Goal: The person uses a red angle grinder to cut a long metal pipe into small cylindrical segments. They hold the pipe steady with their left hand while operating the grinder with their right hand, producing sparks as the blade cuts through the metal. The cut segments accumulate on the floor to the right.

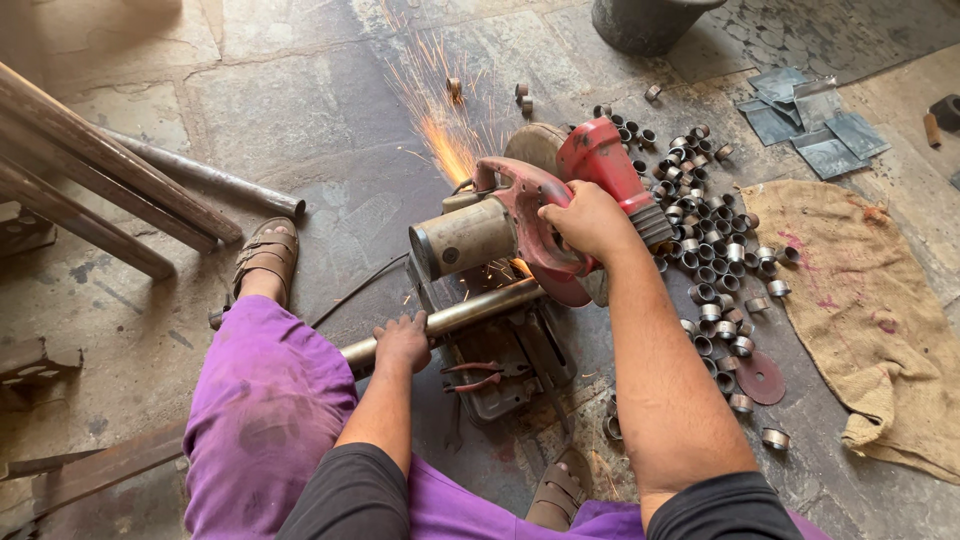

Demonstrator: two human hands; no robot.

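A red chop saw (580, 165) sits on the stone floor with its blade lowered, and sparks (445, 120) fly away toward the top of the view. My right hand (590, 220) grips the saw's red handle. My left hand (402, 340) presses down on a long metal pipe (470, 310) that lies across the saw's base under the blade. The pipe runs left past my knee in purple trousers (260, 400).
Several short cut metal rings (715, 240) lie scattered right of the saw. A tan burlap cloth (870, 310) lies at the right, grey metal sheets (810, 125) behind it. Long pipes (90, 180) lean at the left. A dark pot (645, 22) stands at the top. My sandalled feet flank the saw.
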